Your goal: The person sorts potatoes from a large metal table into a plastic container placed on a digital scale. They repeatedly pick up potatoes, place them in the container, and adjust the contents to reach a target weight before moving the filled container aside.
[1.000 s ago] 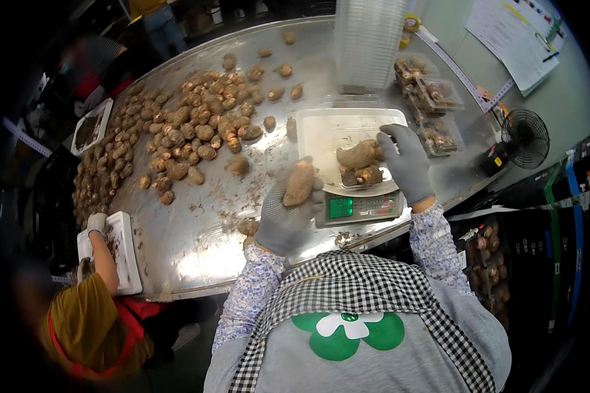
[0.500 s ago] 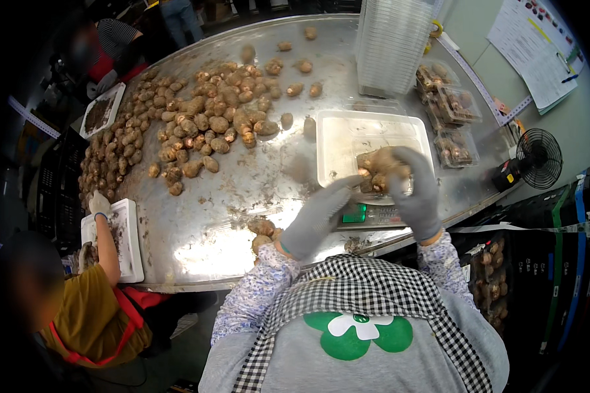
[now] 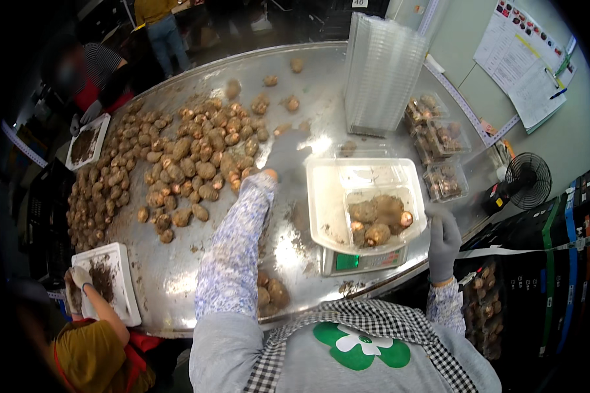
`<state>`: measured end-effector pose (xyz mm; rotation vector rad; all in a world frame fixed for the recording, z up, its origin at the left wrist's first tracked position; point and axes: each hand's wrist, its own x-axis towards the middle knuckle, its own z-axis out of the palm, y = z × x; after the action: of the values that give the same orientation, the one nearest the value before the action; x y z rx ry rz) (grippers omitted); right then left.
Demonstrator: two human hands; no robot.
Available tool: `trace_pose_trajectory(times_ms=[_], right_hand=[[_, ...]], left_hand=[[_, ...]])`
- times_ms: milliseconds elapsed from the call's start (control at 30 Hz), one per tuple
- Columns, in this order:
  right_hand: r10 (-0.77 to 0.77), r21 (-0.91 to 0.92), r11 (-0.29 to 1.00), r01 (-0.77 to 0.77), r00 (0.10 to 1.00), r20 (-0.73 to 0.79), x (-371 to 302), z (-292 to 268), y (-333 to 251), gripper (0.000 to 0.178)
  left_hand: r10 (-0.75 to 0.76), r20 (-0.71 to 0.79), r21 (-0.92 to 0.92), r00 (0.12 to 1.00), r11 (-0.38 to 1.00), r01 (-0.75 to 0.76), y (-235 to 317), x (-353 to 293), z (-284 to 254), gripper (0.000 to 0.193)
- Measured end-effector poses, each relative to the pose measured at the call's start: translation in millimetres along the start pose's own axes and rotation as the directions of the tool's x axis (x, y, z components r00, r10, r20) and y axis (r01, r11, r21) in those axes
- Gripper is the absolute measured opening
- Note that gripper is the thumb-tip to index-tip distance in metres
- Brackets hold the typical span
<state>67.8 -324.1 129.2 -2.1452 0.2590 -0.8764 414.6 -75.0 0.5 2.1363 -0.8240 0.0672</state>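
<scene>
My left hand (image 3: 288, 154) in a grey glove reaches far across the table, beside the right edge of the heap of taro corms (image 3: 203, 141). Motion smears its fingers, so whether it grips a corm cannot be told. Just off the right rim of a white tray (image 3: 321, 216), my gloved right hand (image 3: 444, 239) is open and holds nothing, fingers stretched out. That tray rests on a weighing scale (image 3: 373, 261) with a lit green display. Inside it lies a clear plastic punnet (image 3: 400, 194) with several taro corms (image 3: 377, 219).
Tall nested clear punnets (image 3: 383, 75) stand at the back. Filled punnets (image 3: 447, 180) sit near the wall, by a small black fan (image 3: 531, 180). Loose corms (image 3: 273, 293) lie near my left side. Co-workers handle white trays (image 3: 132, 295) at the left.
My left hand has left the punnet and swung forward and left toward the heap. My right hand has drawn back from the corms to beyond the tray's right rim.
</scene>
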Motion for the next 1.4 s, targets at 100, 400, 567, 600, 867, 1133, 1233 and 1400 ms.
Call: trace_pose_trajectory(times_ms=[100, 400, 567, 600, 867, 1133, 1233, 1400], right_hand=[[-0.056, -0.170, 0.983, 0.066, 0.996, 0.063, -7, -12, 6, 0.015], [0.231, -0.172, 0.957, -0.234, 0.972, -0.035, -17, -14, 27, 0.017], [0.220, -0.178, 0.960, -0.218, 0.975, -0.009, -17, -15, 47, 0.017], [0.230, -0.154, 0.961, -0.229, 0.973, -0.011, -17, -14, 53, 0.018], [0.054, -0.037, 0.998, -0.050, 0.994, 0.099, 5, 13, 33, 0.018], [-0.041, -0.044, 0.998, 0.048, 0.988, 0.148, -4, 14, 7, 0.017], [-0.114, -0.041, 0.992, 0.123, 0.978, 0.173, -6, 14, -3, 0.017], [-0.134, -0.052, 0.988, 0.144, 0.978, 0.160, -15, -2, -21, 0.017]], left_hand=[[0.186, 0.323, 0.146, 0.928, 0.959, -0.243, -8, 67, 44, 0.053], [0.104, 0.786, 0.137, 0.609, 0.932, -0.336, 38, 105, 94, 0.047], [-0.111, 0.810, 0.250, 0.576, 0.953, -0.169, 30, 65, 19, 0.039], [-0.102, 0.819, 0.256, 0.564, 0.945, -0.202, 28, 52, 1, 0.038], [-0.162, 0.683, 0.320, 0.712, 0.943, -0.092, 22, -63, -9, 0.066], [-0.400, 0.428, 0.417, 0.811, 0.883, 0.215, 96, -96, 0, 0.051], [-0.358, 0.407, 0.447, 0.840, 0.880, 0.159, 84, -96, 10, 0.049], [-0.392, 0.330, 0.330, 0.859, 0.900, 0.284, 55, -108, -1, 0.042]])
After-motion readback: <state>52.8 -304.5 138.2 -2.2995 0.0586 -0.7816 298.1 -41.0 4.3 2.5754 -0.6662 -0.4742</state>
